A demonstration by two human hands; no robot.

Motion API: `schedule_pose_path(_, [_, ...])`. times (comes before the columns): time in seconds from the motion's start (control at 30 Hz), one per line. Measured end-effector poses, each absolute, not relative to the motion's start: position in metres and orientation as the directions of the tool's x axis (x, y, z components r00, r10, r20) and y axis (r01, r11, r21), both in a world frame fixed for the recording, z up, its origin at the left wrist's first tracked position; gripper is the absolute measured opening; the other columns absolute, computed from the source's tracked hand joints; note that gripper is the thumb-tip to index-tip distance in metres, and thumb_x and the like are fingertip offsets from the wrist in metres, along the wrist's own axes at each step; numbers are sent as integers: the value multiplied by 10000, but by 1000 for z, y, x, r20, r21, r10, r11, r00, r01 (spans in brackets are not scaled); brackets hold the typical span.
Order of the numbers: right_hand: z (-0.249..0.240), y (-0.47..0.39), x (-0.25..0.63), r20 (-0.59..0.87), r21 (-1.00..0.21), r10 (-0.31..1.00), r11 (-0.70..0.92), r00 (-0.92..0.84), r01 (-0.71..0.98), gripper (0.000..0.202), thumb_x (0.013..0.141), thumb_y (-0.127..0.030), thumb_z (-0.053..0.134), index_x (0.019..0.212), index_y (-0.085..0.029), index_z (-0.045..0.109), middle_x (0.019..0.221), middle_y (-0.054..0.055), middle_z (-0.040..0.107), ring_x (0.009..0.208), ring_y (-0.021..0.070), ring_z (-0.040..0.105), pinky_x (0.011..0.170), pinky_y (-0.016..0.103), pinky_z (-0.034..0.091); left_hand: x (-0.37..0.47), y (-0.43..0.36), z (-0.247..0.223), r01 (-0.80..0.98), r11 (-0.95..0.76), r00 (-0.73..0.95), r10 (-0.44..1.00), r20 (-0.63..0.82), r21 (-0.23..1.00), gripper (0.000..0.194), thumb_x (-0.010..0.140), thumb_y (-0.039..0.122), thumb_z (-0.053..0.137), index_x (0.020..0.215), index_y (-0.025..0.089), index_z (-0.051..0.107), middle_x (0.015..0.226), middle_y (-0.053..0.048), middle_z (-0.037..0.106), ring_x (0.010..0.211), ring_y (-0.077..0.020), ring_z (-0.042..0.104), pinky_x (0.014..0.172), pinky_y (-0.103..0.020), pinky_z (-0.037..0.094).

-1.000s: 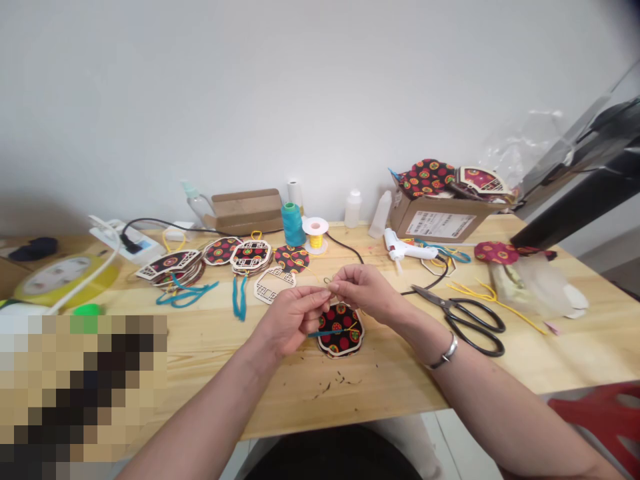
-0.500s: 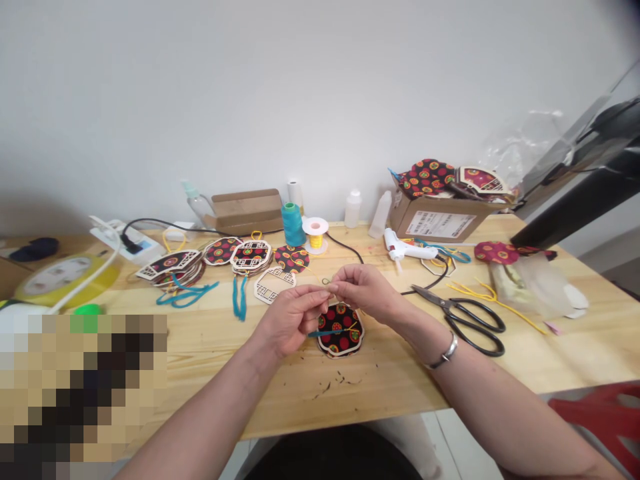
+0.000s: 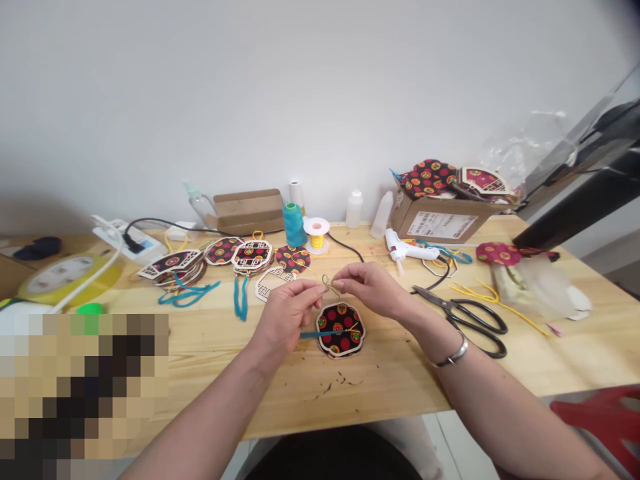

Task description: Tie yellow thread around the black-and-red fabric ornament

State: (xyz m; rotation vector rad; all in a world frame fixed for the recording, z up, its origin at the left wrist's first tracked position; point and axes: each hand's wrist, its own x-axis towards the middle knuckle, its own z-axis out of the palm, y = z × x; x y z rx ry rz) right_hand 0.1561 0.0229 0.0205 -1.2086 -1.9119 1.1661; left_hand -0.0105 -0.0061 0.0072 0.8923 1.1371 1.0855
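A thin olive-yellow cord point(image 3: 326, 280) with small loops is stretched between my two hands above the table. My left hand point(image 3: 287, 310) pinches it from the left with thumb and forefinger. From the other side my right hand point(image 3: 371, 288) pinches the cord too, fingertips pressed together. Just below lies an ornament point(image 3: 341, 345) of black patterned fabric in a pale, scalloped wooden frame. Across the ornament runs a teal strand point(image 3: 324, 333), ending by a short yellow cord; its left end disappears beneath my left hand. Dark scraps lie in front of it.
Black-handled scissors point(image 3: 475, 320) lie to the right, with a white glue gun point(image 3: 410, 251) behind them. Thread spools, including a teal one point(image 3: 295, 225), stand at the back. Finished ornaments point(image 3: 252, 256) are at left; a cardboard box point(image 3: 440, 225) holds more.
My hands have drawn slightly apart, and more of the looped cord shows between them. My left hand has shifted a little left, uncovering more of the ornament and teal strand.
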Motion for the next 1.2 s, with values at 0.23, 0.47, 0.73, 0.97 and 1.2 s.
schedule_pose_path(0.23, [20, 23, 162, 83, -826, 932, 263, -353, 499, 286, 790, -349, 563, 602, -138, 601, 511, -41, 414, 507, 74, 332, 473, 214, 256, -10, -7, 8, -138, 217, 1, 976, -219, 966, 165, 636, 284, 698, 603, 137, 633, 508, 42, 530, 348, -11, 286, 356, -182, 158])
schedule_pose_path(0.47, [29, 6, 148, 25, -885, 929, 192, -369, 424, 280, 808, -348, 536, 633, -140, 602, 511, -42, 418, 488, 70, 332, 450, 209, 257, -9, -8, 4, -111, 196, -29, 979, -200, 974, 176, 643, 314, 698, 679, 144, 676, 549, 29, 573, 349, -10, 250, 357, -200, 134])
schedule_pose_path(0.73, [19, -10, 136, 161, -657, 806, 518, -570, 548, 261, 852, -189, 460, 626, -158, 588, 572, -9, 546, 496, 74, 390, 517, 224, 279, -9, -7, 6, -296, 274, 44, 961, -274, 915, 174, 643, 286, 709, 683, 124, 660, 410, 91, 364, 354, -11, 220, 358, -171, 137])
schedule_pose_path(0.97, [17, -8, 135, 87, -538, 774, 567, -627, 624, 249, 805, -126, 469, 589, -160, 586, 529, -8, 538, 462, 74, 351, 494, 231, 233, -12, -5, 5, -361, 313, 102, 949, -297, 878, 197, 631, 276, 712, 587, 117, 605, 457, 62, 449, 352, 1, 225, 350, -163, 127])
schedule_pose_path(1.2, [19, -1, 146, 185, -681, 884, 431, -430, 593, 410, 871, -385, 450, 548, -152, 544, 482, -21, 445, 484, 80, 336, 479, 234, 224, -10, -6, 5, -367, 298, 63, 953, -295, 881, 204, 615, 271, 739, 614, 130, 591, 462, 75, 417, 363, -3, 258, 351, -152, 146])
